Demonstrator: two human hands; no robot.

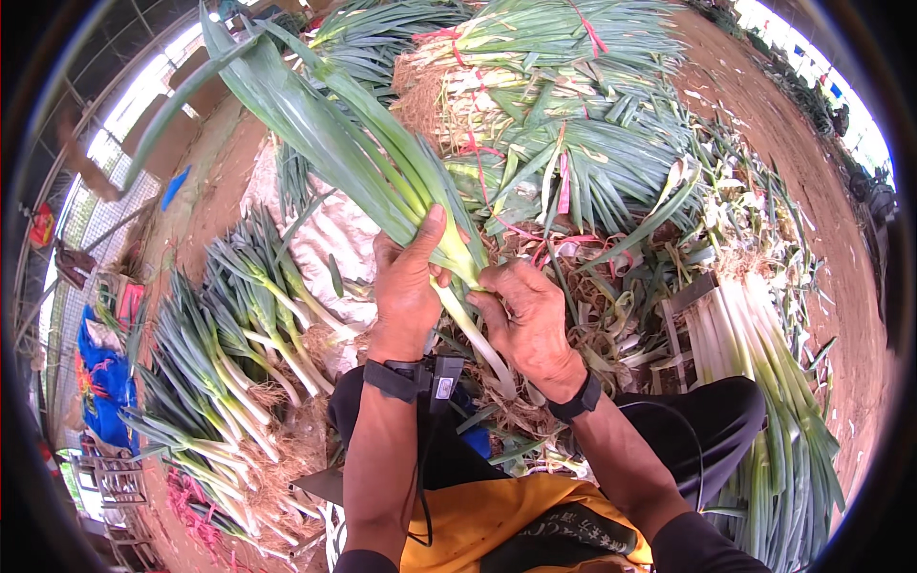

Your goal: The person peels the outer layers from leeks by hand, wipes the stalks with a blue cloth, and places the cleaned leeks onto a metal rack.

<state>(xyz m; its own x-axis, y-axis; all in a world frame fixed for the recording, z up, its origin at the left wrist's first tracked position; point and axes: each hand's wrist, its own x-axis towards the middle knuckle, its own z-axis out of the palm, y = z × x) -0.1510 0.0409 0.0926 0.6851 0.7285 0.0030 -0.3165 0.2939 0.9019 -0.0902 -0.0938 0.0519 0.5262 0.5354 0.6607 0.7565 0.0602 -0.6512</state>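
Note:
A large leek slants across the middle, its broad green leaves fanned to the upper left and its white stalk running down toward my lap. My left hand is wrapped round the stalk where the leaves begin to spread, thumb on top. Just below and to the right, my right hand pinches the outer layer of the same leek between thumb and fingers. Whether that layer has come loose is hidden by the fingers. The stalk's root end hangs below my right hand.
Loose leeks with roots lie in a pile at the left, beside a pale sheet. Bundles tied with red string are stacked ahead. Stripped white leeks lie at my right. Leaf scraps cover the ground between.

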